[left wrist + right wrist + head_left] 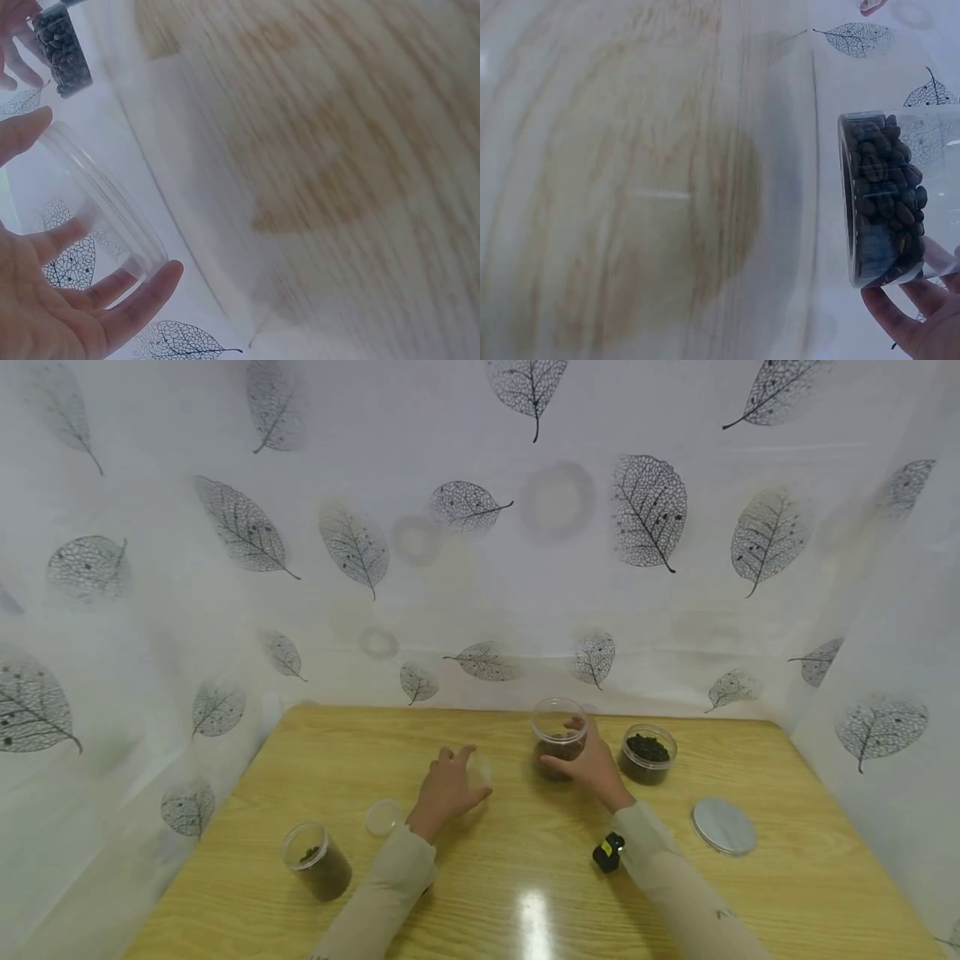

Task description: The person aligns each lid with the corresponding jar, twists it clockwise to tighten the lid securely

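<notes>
My left hand (446, 787) holds a clear round plastic lid (112, 195) by its rim, thumb on one side and fingertips on the other. In the head view this lid (478, 770) is faint, just right of the fingers. With thumb and fingers around its side, my right hand (596, 768) grips a clear jar (558, 745) partly filled with dark brown beans (885, 195). The jar stands upright in the head view, and its base appears raised off the table in the right wrist view. Part of the jar's right side is hidden behind the fingers.
An open jar of dark beans (648, 764) stands right of my right hand. Nearer on that side lies a silver lid (723, 827). To the left are another clear jar (326, 868) and a small clear lid (383, 817). A leaf-patterned curtain (480, 585) borders the wooden table (480, 902).
</notes>
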Demonstrator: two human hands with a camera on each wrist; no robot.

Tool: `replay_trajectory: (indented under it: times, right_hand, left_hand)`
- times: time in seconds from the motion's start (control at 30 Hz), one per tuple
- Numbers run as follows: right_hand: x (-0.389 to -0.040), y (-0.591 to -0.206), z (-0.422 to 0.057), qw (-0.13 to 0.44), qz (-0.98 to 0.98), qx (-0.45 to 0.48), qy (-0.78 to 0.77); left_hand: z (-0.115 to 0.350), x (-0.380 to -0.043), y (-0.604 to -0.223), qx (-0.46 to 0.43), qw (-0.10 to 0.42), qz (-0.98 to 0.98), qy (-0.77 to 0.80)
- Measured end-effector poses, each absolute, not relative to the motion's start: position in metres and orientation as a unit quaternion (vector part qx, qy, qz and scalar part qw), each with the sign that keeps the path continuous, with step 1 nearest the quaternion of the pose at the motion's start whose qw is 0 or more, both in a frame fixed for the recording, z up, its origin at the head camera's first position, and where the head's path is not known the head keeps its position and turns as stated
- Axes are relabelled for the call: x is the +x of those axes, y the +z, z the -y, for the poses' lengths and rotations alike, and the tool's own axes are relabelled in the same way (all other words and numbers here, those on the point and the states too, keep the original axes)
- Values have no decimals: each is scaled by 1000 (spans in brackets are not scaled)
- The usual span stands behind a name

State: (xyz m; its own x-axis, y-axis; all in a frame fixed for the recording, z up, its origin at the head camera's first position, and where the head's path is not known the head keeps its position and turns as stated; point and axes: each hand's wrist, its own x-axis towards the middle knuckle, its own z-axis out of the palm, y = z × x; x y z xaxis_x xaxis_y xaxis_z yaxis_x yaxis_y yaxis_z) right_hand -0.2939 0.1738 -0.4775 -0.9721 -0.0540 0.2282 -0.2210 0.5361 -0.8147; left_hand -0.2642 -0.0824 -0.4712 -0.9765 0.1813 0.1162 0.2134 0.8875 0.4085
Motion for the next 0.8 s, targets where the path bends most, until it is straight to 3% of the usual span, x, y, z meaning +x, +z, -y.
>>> replay_trajectory:
  times: [0.8]
  right_hand:
    - [-240,-454,-187,129,893,110,416]
  left_hand:
    - [76,-237,-453,-162,33,950,-267]
